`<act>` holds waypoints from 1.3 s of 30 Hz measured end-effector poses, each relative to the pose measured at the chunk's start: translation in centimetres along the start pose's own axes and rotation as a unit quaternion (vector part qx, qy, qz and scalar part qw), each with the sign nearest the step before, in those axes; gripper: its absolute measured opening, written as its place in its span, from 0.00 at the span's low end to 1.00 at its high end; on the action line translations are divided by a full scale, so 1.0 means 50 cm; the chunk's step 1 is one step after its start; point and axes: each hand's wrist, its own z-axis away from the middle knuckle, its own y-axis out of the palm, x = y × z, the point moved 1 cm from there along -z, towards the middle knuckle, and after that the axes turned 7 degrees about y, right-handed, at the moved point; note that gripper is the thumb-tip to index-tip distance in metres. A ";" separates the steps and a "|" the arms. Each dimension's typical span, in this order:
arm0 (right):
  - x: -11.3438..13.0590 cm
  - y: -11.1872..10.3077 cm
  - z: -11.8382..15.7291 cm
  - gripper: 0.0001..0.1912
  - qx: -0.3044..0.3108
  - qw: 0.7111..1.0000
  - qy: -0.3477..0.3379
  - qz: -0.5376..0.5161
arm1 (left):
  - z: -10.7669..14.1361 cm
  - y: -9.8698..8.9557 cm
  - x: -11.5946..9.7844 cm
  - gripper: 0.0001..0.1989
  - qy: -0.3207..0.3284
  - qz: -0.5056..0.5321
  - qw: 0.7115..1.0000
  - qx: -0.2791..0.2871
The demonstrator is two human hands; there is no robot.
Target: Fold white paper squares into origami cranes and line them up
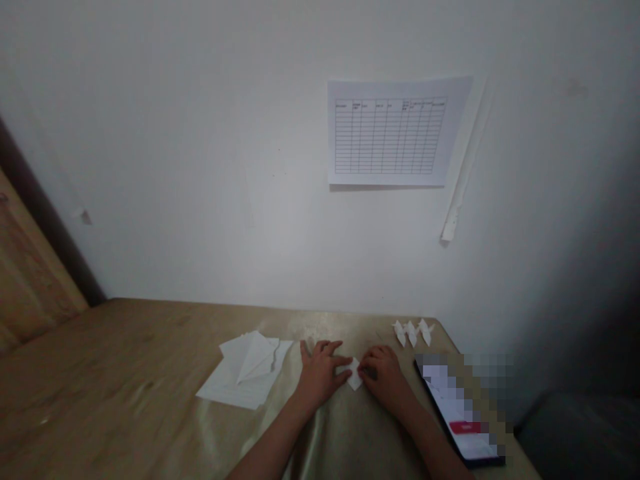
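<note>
Between the two hands lies a small folded paper (355, 377); left hand (320, 370) presses it flat with open fingers, right hand (383, 373) pinches its edge, both equally near

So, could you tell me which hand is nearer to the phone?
Right. The right hand lies just left of the phone; the left hand is farther left, beyond the small folded paper.

To your left the surface (100, 373) lies bare beyond the stack of white sheets (247, 373), so you can sweep a hand wide there. On your right the phone (463, 413) lies just beside your right hand (383, 373), and three small folded paper figures (413, 331) crowd the far right corner. The wall (200, 167) closes off the far edge.
</note>
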 end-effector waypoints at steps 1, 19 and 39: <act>0.000 0.002 0.000 0.05 -0.002 1.000 0.004 -0.002 | 0.000 0.000 -0.001 0.14 -0.001 0.001 1.000 -0.001; -0.004 0.006 -0.003 0.10 0.010 0.999 0.037 -0.005 | -0.007 0.000 -0.008 0.09 -0.035 0.017 0.999 0.023; -0.035 -0.004 -0.002 0.15 0.035 0.997 0.012 -0.072 | 0.002 -0.005 0.001 0.33 -0.014 0.015 0.998 0.054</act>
